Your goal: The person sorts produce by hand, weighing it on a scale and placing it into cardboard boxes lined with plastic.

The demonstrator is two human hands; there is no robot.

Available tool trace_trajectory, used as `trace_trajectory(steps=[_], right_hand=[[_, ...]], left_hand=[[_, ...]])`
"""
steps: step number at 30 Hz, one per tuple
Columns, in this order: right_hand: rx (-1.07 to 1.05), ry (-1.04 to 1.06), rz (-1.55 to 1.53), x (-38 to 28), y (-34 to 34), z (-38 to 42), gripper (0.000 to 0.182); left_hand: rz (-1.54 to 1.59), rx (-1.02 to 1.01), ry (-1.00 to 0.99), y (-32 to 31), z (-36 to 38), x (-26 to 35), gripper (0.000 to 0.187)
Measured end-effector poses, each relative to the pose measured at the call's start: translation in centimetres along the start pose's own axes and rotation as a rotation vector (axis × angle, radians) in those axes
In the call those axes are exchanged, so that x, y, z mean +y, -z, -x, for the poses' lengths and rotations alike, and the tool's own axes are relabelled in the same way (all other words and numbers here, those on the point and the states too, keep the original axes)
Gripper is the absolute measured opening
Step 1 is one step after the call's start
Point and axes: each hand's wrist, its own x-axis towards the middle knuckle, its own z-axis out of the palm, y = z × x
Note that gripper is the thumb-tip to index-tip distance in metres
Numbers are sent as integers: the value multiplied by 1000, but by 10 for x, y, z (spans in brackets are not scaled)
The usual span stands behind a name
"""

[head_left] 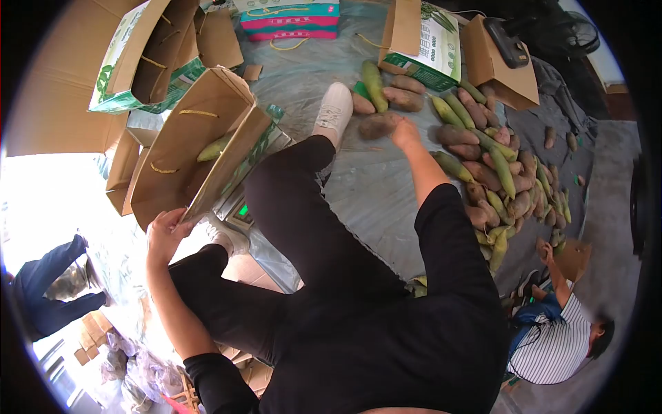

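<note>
My left hand (165, 236) is closed on the near rim of an open cardboard gift box (155, 165) with yellow rope handles. Inside that box lies a long green vegetable (213, 148). The box rests by or on a scale (239, 211) with a green-lit display, partly hidden by the box and my leg. My right hand (406, 132) grips a brown sweet potato (374, 127), just above or on the plastic sheet. Beyond it are a few more sweet potatoes (403, 99) and a green vegetable (373, 84).
A large pile of sweet potatoes and green vegetables (507, 169) spreads to the right. More boxes stand at the back (148, 58), (431, 41), with a teal and pink box (289, 22). A person in a striped shirt (552, 338) is at lower right, another person's legs (52, 283) at left.
</note>
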Motion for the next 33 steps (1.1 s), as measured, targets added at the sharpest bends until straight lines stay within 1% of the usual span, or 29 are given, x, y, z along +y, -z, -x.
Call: trace_trajectory(steps=[3,5,6,8,9,11,12,15,17,21,23,24,26,28,30,33], right_hand=[[-42,-2,11,-16,9,-4,51],[-65,60,78,-27,15,-6,43],[-69,64,78,-28,13,-8,43],[-8,129,115,-32,7,-12,44],[-13,135,115,-30,0,-14,44],[94,223,167,-23,-18,-16,45],[90,226,167,-24,-17,-12,45],[34,220,192,-15,-17,8,47],[-105,215,206,-3,-17,11,58],[-119,242,267,20,-19,36,58],[155,280,346,22,-19,50,54],[151,279,344,26,-22,54,54],[49,471,509,30,-28,54,53],[-174,463,473,35,-39,57,54],[-195,503,491,41,-50,64,54],[-156,541,526,39,-49,78,58]], left_hand=[[3,-5,27,-2,-4,-5,38],[48,-18,28,-3,-7,-5,39],[47,-18,33,-5,-8,-6,39],[84,-18,34,-9,-12,-12,40],[84,-17,42,-10,-12,-12,40],[75,-25,17,-11,-15,-10,40],[74,-26,22,-10,-15,-5,40],[20,-62,39,-8,-15,6,40],[83,-53,14,-8,-17,3,39],[155,-59,49,-9,-18,8,38],[76,-48,17,-6,-19,13,38],[69,-55,25,-6,-19,14,38],[54,-62,9,-6,-21,15,38],[56,-62,8,-9,-18,8,37],[71,-63,11,-8,-18,9,38],[35,-49,-6,-3,-16,17,37]])
